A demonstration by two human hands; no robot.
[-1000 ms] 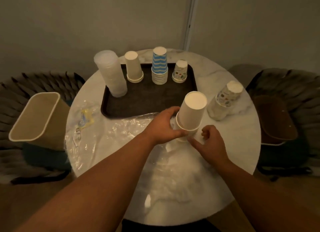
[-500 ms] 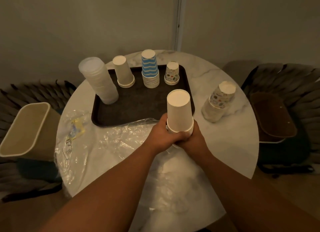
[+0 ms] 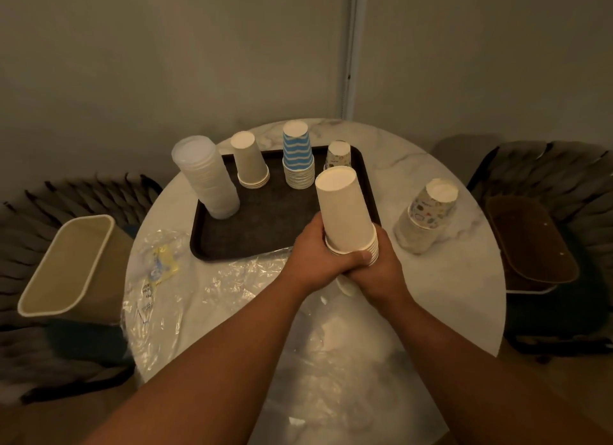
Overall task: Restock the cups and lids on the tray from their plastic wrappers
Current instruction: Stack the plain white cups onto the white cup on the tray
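Both hands have closed in since a second ago. Back then the right hand (image 3: 381, 272) was off to the side with its fingers curled and not on the cups; now it wraps the bottom of the white stack (image 3: 346, 212) next to the left hand (image 3: 318, 258). Half a second ago both hands were already on it, and the stack now sits higher and farther forward, over the near right edge of the tray (image 3: 232, 245).

Left hand grips the rims at the bottom of the stack. Right hand grips the same rims from the other side. The stack is upside down and leans a little to the left.

This looks like the step of carrying the unwrapped cups to the tray. The wrapper (image 3: 252, 288) lies flat on the table (image 3: 464, 295) under the arms.

On the tray stand the lids (image 3: 205, 175), a short white pile (image 3: 250, 164), the blue cups (image 3: 298, 159) and small picture cups (image 3: 338, 154).

Next, I think the stack should go onto the short white pile, since they match. That means lifting it over the blue cups without bumping them.

Wrapped picture cups (image 3: 428, 215) wait to the right of the tray.
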